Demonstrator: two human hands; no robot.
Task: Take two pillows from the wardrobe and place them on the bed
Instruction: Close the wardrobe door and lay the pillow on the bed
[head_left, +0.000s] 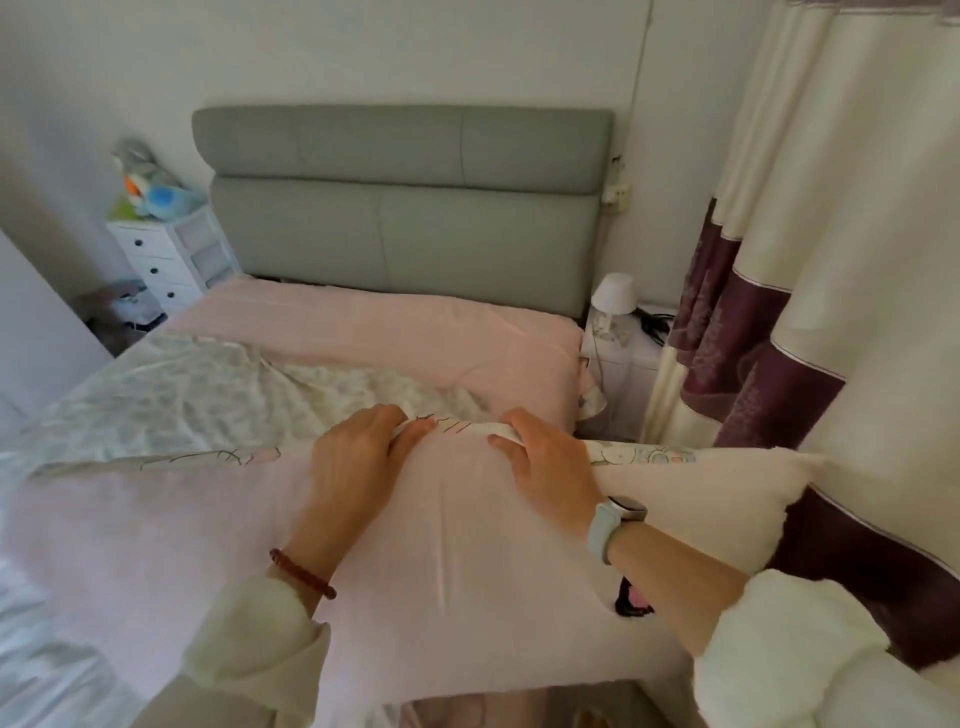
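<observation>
We hold a pink pillow (447, 561) flat in front of us, above the foot of the bed (395, 332). Our left hand (358, 462) and right hand (545, 462) each clamp its far edge, fingers curled over the top and thumbs pressed against the near face. A cream pillow (696, 499) lies under the pink one, protruding to the right. We see a grey headboard (405, 208) beyond the bare pink sheet.

Two hands (358, 457), one pink pillow (441, 545), one bed (395, 332), one lamp (614, 296), one drawer chest (166, 260).
</observation>
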